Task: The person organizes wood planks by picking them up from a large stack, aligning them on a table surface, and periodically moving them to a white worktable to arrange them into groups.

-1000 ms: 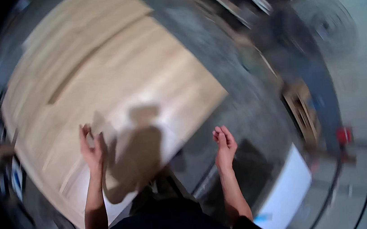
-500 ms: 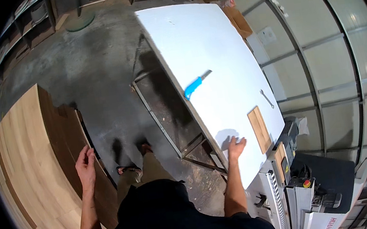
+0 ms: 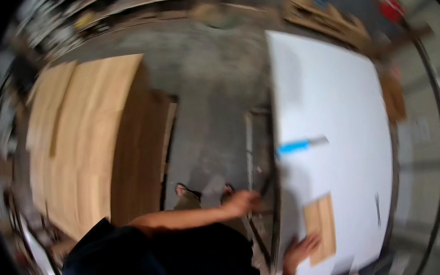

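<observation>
My right hand [image 3: 302,248] is over the white tabletop [image 3: 329,98], its fingertips overlapping the left edge of a small wooden board [image 3: 324,218]. The fingers look stretched out, and I cannot tell whether they press on the board. My left hand [image 3: 240,203] reaches across my body over the gap by the table's left edge. It is smeared by motion, so its fingers do not show clearly. Farther up the table lies a blue-handled knife [image 3: 294,147] with its blade pointing right. A wrench [image 3: 378,210] rests near the table's right edge.
A large stack of wooden panels [image 3: 89,130] stands to my left. Between it and the table runs a strip of concrete floor [image 3: 208,133], with the table's metal frame [image 3: 249,145] along its right. Cardboard [image 3: 325,17] lies beyond the table, and shelves [image 3: 108,11] line the back.
My view has swung left, bringing the whole panel stack into sight. My left hand has moved from beside the stack across toward the table, and my right hand has come to the wooden board.
</observation>
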### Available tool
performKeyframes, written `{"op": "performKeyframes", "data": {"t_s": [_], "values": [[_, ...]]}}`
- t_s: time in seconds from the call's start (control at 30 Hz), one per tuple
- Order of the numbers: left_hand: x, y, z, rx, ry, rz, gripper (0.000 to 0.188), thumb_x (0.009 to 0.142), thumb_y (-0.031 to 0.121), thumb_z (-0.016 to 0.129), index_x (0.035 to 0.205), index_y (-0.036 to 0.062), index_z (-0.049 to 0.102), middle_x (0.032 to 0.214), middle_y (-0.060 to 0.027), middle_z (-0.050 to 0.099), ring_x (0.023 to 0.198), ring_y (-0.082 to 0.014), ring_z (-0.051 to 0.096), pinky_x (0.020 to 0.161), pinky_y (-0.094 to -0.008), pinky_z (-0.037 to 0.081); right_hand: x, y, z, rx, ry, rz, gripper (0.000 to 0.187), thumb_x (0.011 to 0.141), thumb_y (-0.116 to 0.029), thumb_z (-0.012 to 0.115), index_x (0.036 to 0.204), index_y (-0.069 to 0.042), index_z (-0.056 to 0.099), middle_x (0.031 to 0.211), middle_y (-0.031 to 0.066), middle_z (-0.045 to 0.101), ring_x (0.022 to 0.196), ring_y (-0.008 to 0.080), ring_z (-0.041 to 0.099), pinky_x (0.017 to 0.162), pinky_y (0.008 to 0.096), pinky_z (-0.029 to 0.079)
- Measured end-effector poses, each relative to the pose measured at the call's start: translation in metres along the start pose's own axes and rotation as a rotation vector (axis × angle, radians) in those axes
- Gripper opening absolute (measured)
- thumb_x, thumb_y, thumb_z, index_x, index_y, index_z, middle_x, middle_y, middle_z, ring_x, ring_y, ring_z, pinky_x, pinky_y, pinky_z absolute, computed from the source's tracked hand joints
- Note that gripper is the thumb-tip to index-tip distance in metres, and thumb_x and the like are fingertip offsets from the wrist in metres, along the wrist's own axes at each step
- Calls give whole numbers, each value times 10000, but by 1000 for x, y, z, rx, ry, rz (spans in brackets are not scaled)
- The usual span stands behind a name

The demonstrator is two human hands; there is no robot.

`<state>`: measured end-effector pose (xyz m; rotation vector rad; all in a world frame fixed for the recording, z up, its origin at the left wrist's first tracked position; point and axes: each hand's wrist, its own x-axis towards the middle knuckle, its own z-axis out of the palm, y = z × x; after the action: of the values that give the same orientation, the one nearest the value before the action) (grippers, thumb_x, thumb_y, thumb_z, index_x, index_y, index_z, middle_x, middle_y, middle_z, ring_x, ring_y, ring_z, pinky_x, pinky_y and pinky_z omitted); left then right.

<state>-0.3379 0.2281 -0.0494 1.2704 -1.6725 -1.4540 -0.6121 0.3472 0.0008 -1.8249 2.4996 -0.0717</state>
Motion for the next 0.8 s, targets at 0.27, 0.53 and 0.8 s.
{"op": "performKeyframes", "data": {"t_s": [0.27,0.53,0.8], "values": [[10,6,96,-504,-483,-368,202,791,241,615,769,40,619,660,-22,581,605,-118,555,506,-302,443,-30,-41,-5,20,304,-519,583,893,-270,508,1310,95,326,1346,286,314,1236,434,312,1019,500,270],[28,31,33,-408,-98,-206,272,733,272,651,835,21,667,772,-105,668,654,-188,617,588,-353,485,48,-96,-69,27,377,-740,682,877,-398,492,1322,80,297,1308,344,271,1194,490,291,992,550,258],[-39,-1,-171,-1118,162,9,306,919,218,530,1157,25,549,1048,-80,632,957,-157,609,842,-314,493,146,-178,-84,354,-50,-600,843,871,-547,460,1377,76,205,1383,407,86,1286,531,131,1051,540,153]]}}
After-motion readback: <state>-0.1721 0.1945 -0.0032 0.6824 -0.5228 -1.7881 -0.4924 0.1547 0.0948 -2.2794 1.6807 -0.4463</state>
